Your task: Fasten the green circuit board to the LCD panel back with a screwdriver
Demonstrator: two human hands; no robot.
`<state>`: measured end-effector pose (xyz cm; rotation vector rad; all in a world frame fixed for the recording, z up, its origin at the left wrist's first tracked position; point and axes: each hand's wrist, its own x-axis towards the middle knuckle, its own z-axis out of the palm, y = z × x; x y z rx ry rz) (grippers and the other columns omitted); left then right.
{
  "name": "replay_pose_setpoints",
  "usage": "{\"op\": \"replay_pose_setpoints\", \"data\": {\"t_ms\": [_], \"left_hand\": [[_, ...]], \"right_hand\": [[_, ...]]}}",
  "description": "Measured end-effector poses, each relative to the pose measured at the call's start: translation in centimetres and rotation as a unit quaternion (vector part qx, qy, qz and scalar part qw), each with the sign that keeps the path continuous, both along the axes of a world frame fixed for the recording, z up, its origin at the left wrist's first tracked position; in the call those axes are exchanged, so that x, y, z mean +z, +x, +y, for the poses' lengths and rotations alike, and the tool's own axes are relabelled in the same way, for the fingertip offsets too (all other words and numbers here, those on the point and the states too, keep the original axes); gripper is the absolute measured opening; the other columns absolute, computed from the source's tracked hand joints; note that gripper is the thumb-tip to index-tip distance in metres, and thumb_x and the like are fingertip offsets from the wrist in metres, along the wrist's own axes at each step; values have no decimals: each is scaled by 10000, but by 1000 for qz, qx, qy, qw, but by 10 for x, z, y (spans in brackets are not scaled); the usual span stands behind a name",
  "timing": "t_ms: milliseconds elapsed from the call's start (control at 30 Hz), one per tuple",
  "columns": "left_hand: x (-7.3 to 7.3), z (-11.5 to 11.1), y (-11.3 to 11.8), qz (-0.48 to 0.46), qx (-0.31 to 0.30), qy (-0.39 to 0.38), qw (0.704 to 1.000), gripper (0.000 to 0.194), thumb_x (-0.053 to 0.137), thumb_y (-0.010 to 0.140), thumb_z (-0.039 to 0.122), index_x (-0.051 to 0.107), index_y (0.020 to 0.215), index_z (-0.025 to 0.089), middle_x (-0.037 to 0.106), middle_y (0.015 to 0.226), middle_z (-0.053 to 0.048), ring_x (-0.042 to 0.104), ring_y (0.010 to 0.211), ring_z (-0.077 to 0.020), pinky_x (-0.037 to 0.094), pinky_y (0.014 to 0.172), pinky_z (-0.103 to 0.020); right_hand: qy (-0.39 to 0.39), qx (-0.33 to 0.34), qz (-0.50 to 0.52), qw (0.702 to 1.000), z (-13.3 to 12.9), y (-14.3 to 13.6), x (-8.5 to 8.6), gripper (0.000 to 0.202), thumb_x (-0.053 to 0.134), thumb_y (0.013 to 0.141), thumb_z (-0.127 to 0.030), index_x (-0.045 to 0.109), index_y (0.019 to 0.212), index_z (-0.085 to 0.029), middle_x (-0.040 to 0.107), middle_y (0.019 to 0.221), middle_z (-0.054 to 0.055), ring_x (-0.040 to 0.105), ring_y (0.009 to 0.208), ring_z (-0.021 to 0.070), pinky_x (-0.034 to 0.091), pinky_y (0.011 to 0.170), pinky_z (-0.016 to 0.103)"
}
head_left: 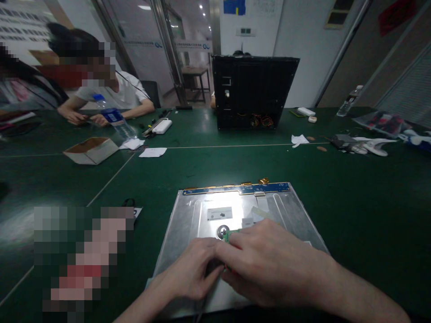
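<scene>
A silver metal display panel [188, 220] lies back side up before me, with a blue circuit strip [215, 190] along its far edge and a flat ribbon cable near the strip. Over its middle, my right hand [269, 255] is closed on a small green circuit board [230, 234], mostly hidden by the fingers. My left hand [195, 269] meets it from the left, fingers bent and pinched together; what they grip is hidden. Bits of red wire show between the hands, and a dark cable [200, 307] hangs below them. Beside the board sits a round metal disc [222, 231].
Across the green table [363, 197] stands a large black panel [252, 89] with loose wires. An open white box [90, 151], a tilted water bottle [116, 117] and paper scraps lie at left. Gloves [363, 144] and a plastic bag [382, 123] lie at right. Two people sit far left.
</scene>
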<state>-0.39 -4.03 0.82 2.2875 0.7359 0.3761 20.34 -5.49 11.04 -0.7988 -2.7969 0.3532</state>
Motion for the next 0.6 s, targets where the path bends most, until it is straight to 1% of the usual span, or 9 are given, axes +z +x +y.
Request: {"op": "replay_pose_setpoints", "data": {"t_ms": [133, 200, 267, 333, 400, 433, 533, 600], "left_hand": [[2, 0, 1, -8, -5, 18, 1000, 182, 473, 766, 114, 594, 888, 175, 670, 926, -49, 605, 825, -217, 472, 792, -306], [3, 0, 1, -15, -5, 23, 1000, 181, 473, 768, 114, 592, 888, 177, 667, 919, -49, 604, 812, -216, 471, 794, -312], [3, 0, 1, -13, -2, 17, 1000, 180, 484, 766, 120, 595, 896, 177, 667, 920, -51, 603, 819, -221, 471, 802, -316], [3, 0, 1, -3, -1, 0, 1000, 171, 505, 769, 137, 602, 904, 174, 665, 921, -54, 603, 832, -226, 474, 796, -311], [2, 1, 0, 7, 0, -14, 1000, 155, 525, 769, 155, 607, 900, 166, 657, 906, -58, 601, 825, -228, 479, 757, -297], [1, 1, 0, 11, -1, -18, 1000, 149, 529, 764, 157, 607, 890, 163, 652, 892, -56, 598, 812, -226, 478, 735, -289], [1, 1, 0, 17, -5, -17, 1000, 148, 520, 742, 136, 602, 862, 164, 644, 870, -49, 590, 787, -217, 471, 706, -278], [1, 1, 0, 10, -9, -5, 1000, 148, 501, 749, 129, 598, 855, 167, 645, 873, -47, 589, 789, -214, 468, 713, -280]], "right_hand": [[-2, 11, 4, 1000, 0, 1, 2, 247, 535, 778, -201, 496, 1017, -157, 650, 831, 45, 518, 617, 151, 245, 469, 300], [-10, 16, 3, 1000, 0, 2, 4, 272, 549, 754, -193, 497, 1017, -154, 649, 850, 51, 520, 629, 155, 260, 472, 299], [-15, 10, 5, 1000, 0, 1, 4, 258, 555, 780, -213, 501, 1025, -158, 652, 854, 51, 527, 639, 157, 261, 476, 300], [-17, 4, 7, 1000, 0, 1, 3, 224, 554, 840, -278, 507, 1027, -165, 657, 849, 45, 537, 649, 156, 256, 482, 299], [-14, 3, 9, 1000, 0, 0, 1, 227, 541, 888, -359, 515, 1016, -173, 663, 841, 35, 543, 647, 149, 247, 488, 299], [-11, 4, 8, 1000, 1, 0, 0, 226, 530, 903, -372, 519, 1014, -176, 666, 839, 31, 542, 640, 144, 244, 490, 298], [1, 9, -1, 1000, 0, 0, -1, 167, 495, 915, -289, 525, 1038, -180, 668, 840, 25, 533, 624, 136, 240, 494, 302], [5, 10, -4, 1000, 0, 1, 1, 173, 487, 887, -228, 524, 1046, -173, 662, 846, 32, 527, 626, 141, 246, 494, 306]]}}
